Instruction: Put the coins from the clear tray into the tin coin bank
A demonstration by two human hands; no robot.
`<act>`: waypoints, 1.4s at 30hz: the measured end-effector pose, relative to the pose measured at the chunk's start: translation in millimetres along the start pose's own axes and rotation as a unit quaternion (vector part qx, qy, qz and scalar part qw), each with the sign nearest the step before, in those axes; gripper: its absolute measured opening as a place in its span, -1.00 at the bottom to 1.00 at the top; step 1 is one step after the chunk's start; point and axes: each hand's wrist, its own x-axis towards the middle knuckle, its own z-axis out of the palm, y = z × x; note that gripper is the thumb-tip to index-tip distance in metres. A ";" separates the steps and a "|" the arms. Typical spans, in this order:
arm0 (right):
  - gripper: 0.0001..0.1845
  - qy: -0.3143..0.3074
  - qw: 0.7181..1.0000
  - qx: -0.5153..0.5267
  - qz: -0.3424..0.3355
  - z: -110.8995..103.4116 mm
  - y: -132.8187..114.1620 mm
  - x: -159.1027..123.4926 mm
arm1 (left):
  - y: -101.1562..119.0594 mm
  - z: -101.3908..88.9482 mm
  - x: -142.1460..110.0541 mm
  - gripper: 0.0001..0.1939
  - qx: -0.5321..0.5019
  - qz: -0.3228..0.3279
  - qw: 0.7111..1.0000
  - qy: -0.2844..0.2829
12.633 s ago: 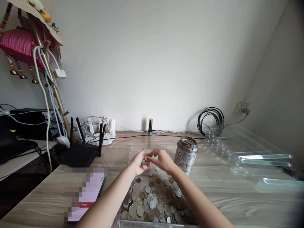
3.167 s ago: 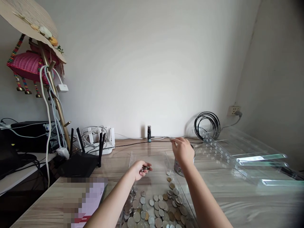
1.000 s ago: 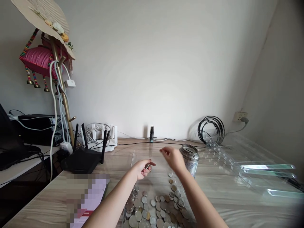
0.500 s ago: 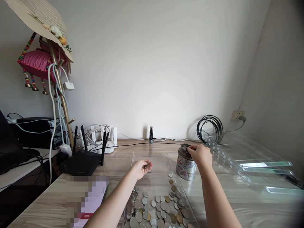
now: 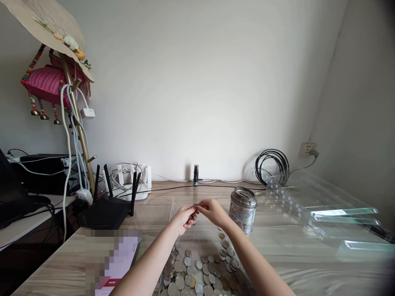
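My left hand [image 5: 182, 218] is closed around a few coins [image 5: 193, 214] above the far part of a clear plastic tray [image 5: 171, 209]. Thumb and fingers of my right hand [image 5: 213, 211] pinch at a coin by the left fingertips; the coin itself is mostly hidden. Loose silver and brass-coloured coins [image 5: 206, 269] lie spread over the near part of the tray. Just right of the tray stands a round, flower-patterned coin tin [image 5: 242, 211], upright, with a slot in its lid.
Clear plastic drawers [image 5: 333, 213] lie on the right of the table. A black router [image 5: 106, 210] and a phone [image 5: 123, 255] sit on the left. Along the wall are a small dark bottle [image 5: 196, 175] and a coiled black cable [image 5: 271, 167].
My right hand has moved left from the tin's lid to the coins in my left hand. The tin's slot now shows. My left hand stays nearly in place.
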 end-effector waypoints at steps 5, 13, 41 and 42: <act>-0.62 -0.034 0.995 0.088 0.041 12.8 13.7 3.5 | -0.4 3.1 -3.0 -0.66 0.039 0.005 0.999 -0.031; -0.59 0.191 0.973 0.118 0.045 -34.4 -2.0 -2.1 | -3.1 4.3 -3.9 -0.80 0.056 -0.009 0.998 -0.038; -0.69 0.234 0.945 -0.227 0.021 -57.7 4.2 -14.7 | 3.2 5.0 -5.1 -0.85 -0.009 -0.049 0.999 0.008; -0.70 0.167 0.966 -0.199 0.001 -42.3 -1.4 -13.5 | 3.4 4.5 -5.2 -0.86 -0.018 -0.044 0.999 0.009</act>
